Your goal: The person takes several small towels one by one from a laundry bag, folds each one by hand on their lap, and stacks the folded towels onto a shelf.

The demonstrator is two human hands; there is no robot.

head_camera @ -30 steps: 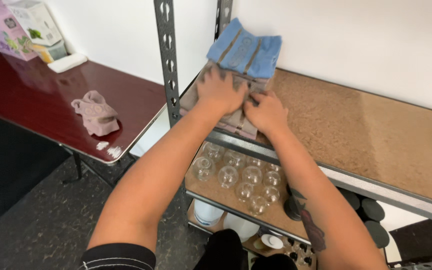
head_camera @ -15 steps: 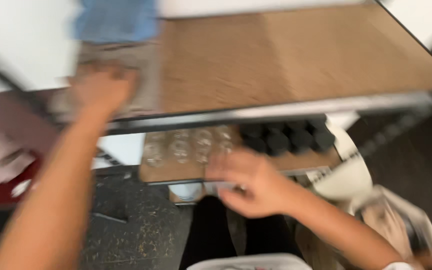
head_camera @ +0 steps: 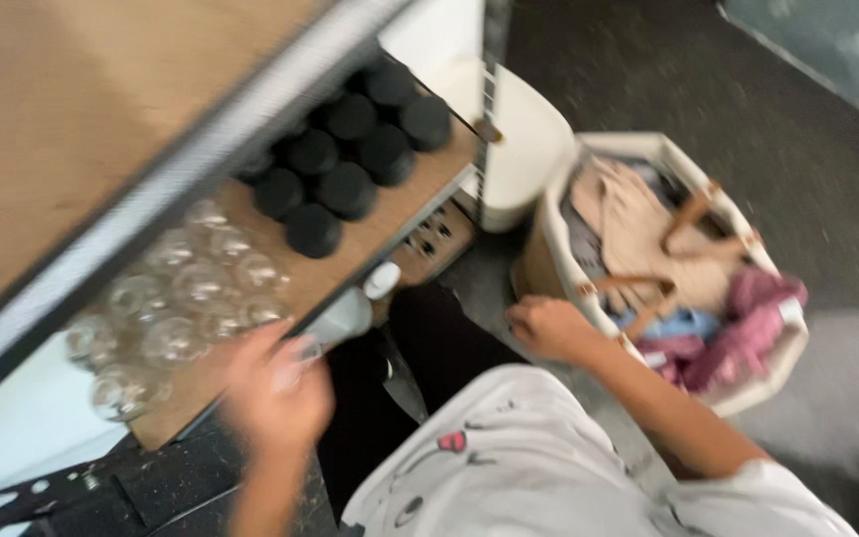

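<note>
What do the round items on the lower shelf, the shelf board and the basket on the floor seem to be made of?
Clear jars: probably glass, see-through with bright glints.
Black round lids: matte, perhaps plastic; blur leaves it open.
Shelf board: brown pressed wood or particleboard, dull finish.
Basket: pale fabric with tan straps, seemingly soft-sided, filled with cloth.
Left hand is at the jars; right hand near the basket.
</note>
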